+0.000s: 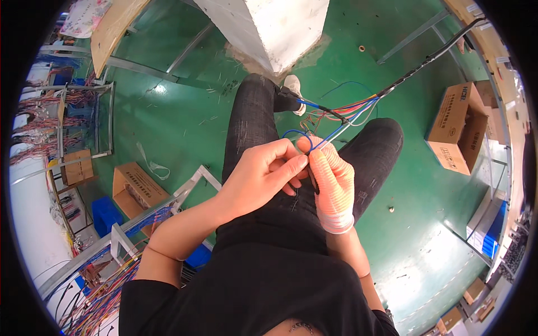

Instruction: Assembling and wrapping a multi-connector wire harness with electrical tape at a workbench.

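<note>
A wire harness (412, 71), partly wrapped in black, slants down from the upper right toward my lap. It splits into red, white, blue and other coloured wires (358, 106). Over my thighs, my right hand (335, 187), in a pale ribbed glove, is closed on blue wires (332, 138) of this harness. One blue wire curls into a small loop (295, 132) above the fingertips. My left hand (260, 173) is bare and closed, thumb and forefinger pinched against the right hand's fingers. What the left fingertips hold is hidden.
A white pillar (269, 33) rises ahead of my feet. Open cardboard boxes stand on the green floor, one at right (457, 129) and one at left (140, 187). A metal frame (185, 190) and bundled coloured wires (106, 297) lie by my left arm.
</note>
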